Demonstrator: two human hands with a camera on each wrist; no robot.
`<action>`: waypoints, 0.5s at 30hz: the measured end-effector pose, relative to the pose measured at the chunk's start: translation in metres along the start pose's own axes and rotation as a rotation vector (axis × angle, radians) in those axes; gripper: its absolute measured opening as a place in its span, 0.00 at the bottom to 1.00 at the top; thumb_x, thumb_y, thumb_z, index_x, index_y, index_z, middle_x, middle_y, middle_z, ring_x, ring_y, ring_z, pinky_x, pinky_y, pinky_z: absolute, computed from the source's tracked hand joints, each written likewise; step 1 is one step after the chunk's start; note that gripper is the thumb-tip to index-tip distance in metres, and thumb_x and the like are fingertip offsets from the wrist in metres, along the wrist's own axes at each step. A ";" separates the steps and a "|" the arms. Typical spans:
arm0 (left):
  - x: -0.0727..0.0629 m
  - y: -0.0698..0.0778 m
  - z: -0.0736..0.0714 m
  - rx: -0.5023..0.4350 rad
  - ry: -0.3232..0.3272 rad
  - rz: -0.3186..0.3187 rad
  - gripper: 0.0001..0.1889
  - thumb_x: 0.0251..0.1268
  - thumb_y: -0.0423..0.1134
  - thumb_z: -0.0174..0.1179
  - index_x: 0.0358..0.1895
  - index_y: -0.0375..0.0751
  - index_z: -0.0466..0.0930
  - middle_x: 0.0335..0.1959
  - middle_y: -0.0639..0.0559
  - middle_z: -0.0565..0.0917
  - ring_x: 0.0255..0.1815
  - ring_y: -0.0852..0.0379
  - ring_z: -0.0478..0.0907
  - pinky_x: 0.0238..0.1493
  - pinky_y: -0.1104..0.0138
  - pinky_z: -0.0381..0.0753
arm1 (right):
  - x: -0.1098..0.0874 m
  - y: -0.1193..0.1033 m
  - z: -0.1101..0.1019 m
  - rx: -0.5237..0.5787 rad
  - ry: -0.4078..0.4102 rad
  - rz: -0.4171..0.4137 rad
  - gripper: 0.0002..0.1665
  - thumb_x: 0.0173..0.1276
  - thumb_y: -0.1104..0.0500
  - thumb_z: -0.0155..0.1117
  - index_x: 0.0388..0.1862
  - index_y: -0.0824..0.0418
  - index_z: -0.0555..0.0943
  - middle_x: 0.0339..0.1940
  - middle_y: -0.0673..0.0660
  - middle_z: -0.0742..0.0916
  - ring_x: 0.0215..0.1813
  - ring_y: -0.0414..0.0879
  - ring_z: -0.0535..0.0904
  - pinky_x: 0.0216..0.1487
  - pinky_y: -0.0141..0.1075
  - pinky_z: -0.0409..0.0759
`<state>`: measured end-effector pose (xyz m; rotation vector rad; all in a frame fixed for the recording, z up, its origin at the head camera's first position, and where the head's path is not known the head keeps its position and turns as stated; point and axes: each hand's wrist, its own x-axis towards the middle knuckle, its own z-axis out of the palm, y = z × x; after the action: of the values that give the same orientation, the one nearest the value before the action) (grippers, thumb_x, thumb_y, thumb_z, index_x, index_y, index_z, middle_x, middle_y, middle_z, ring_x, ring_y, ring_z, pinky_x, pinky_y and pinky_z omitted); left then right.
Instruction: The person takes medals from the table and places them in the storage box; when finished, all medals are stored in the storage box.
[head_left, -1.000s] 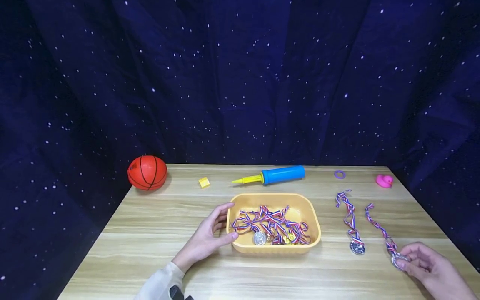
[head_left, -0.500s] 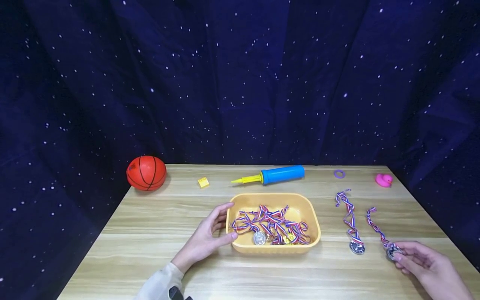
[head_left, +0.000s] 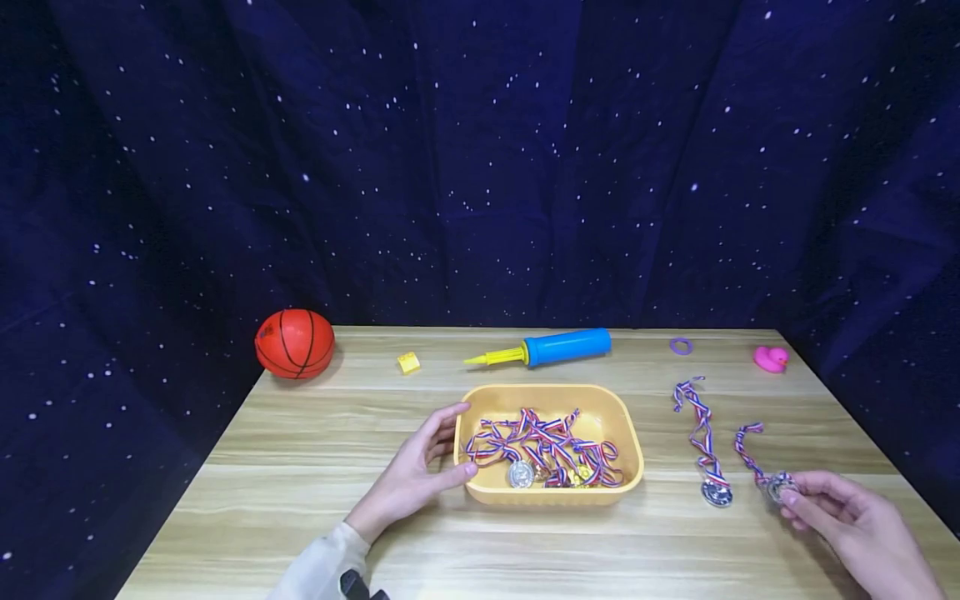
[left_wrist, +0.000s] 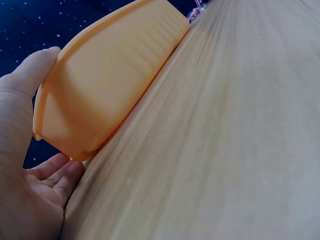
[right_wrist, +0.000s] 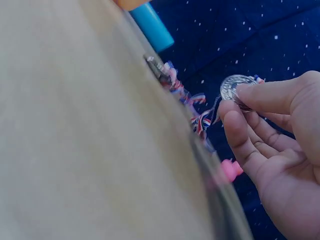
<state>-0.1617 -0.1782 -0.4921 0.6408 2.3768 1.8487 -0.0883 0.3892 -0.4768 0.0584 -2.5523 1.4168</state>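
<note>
My left hand point(head_left: 411, 479) grips the left end of a yellow plastic bin point(head_left: 551, 497), thumb at its front corner and fingers round the far side. In the left wrist view the thumb point(left_wrist: 37, 70) lies against the rim. Inside the bin are a silver medal point(head_left: 521, 474), some gold and tangled striped ribbons. At the right, my right hand point(head_left: 851, 517) pinches another silver medal point(head_left: 780, 487) between thumb and fingers, its striped ribbon point(head_left: 742, 446) trailing away behind. The right wrist view shows this pinched medal point(right_wrist: 231, 86) face on. Another silver medal point(head_left: 717, 493) lies left of that hand.
Along the back of the wooden table point(head_left: 300, 467) are a red ball point(head_left: 295, 344), a yellow block point(head_left: 408, 362), a blue and yellow hand pump point(head_left: 570, 347), a purple ring point(head_left: 681, 346) and a pink rubber duck point(head_left: 770, 359). A dark starry curtain point(head_left: 480, 167) hangs behind.
The right hand has moved the pinched medal slightly left and up, and its ribbon has bunched closer to it. The left hand and bin stay in place.
</note>
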 end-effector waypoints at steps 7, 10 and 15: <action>0.001 0.000 0.000 0.003 -0.005 0.000 0.46 0.70 0.40 0.78 0.87 0.56 0.64 0.79 0.40 0.76 0.78 0.40 0.74 0.80 0.60 0.76 | 0.012 -0.017 -0.010 0.127 0.044 -0.047 0.08 0.81 0.72 0.67 0.51 0.64 0.89 0.37 0.48 0.95 0.38 0.37 0.92 0.41 0.25 0.88; 0.001 -0.001 0.000 0.000 -0.005 0.002 0.46 0.70 0.40 0.78 0.87 0.55 0.64 0.79 0.40 0.76 0.78 0.39 0.74 0.79 0.61 0.76 | 0.020 -0.029 -0.011 0.137 0.090 -0.075 0.06 0.80 0.72 0.68 0.50 0.66 0.89 0.36 0.48 0.95 0.35 0.37 0.92 0.41 0.24 0.87; 0.000 -0.001 0.000 -0.007 0.000 0.004 0.46 0.70 0.39 0.78 0.87 0.55 0.64 0.79 0.40 0.76 0.78 0.39 0.75 0.79 0.62 0.76 | 0.038 -0.052 -0.014 0.322 0.129 -0.116 0.08 0.78 0.74 0.69 0.48 0.66 0.90 0.37 0.48 0.95 0.33 0.38 0.92 0.39 0.24 0.88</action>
<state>-0.1622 -0.1779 -0.4931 0.6446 2.3704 1.8576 -0.1152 0.3763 -0.4187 0.1579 -2.1615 1.7102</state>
